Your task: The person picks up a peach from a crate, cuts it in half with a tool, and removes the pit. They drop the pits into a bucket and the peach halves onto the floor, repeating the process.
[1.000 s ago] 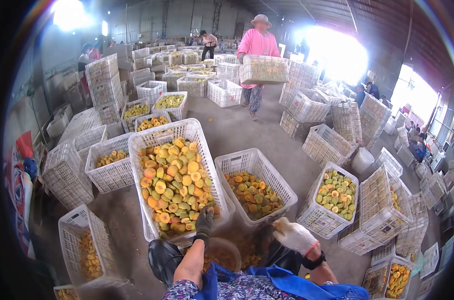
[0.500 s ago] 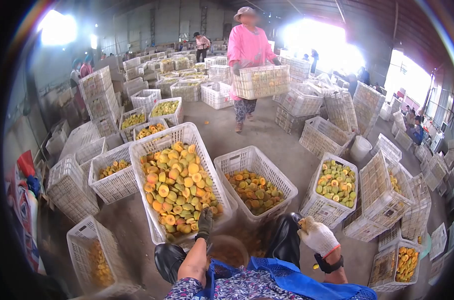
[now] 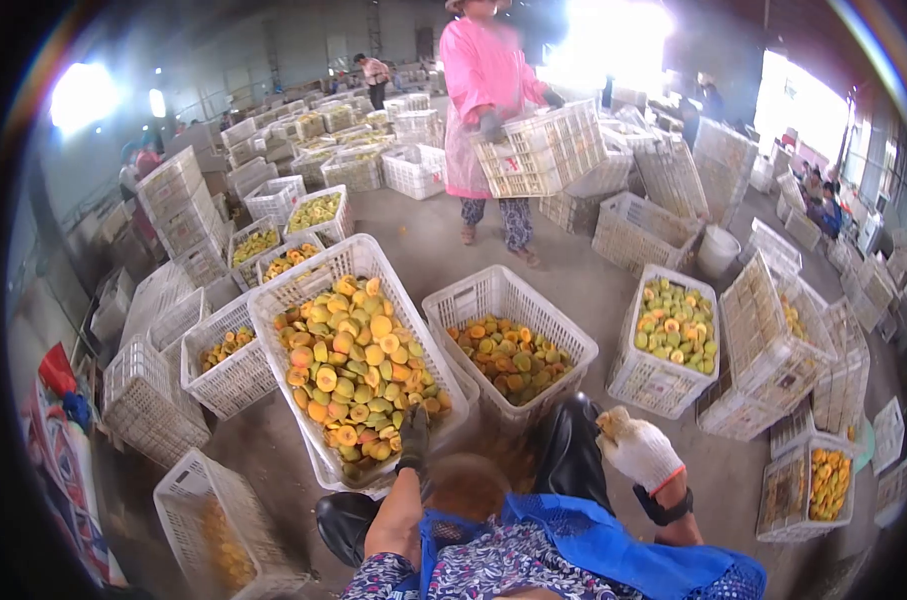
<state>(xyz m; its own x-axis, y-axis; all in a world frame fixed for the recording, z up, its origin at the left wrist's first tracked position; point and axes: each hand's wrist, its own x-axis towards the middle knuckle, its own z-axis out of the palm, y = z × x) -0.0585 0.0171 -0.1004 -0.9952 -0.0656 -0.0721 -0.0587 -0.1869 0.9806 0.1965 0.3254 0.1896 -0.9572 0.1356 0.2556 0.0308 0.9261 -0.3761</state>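
My left hand, in a dark glove, lies at the near right edge of the heap of halved yellow peaches. Its fingers point forward and look stretched out against the fruit. The heap fills a large white crate, tilted towards me on another crate. Over my right knee is my right hand, in a white knitted glove with stained fingertips. Those fingers are curled closed, and whatever they hold is hidden. Between my legs a round tub appears blurred.
A second crate of halved peaches stands ahead, with a crate of greener fruit to its right. Stacked crates rise at the far right. Ahead, a person in pink carries a crate. A crate sits low at left.
The person in pink has come nearer, and their crate is now tilted. My left hand stays by the heap; my right hand stays closed near my knee. The view has tipped down slightly.
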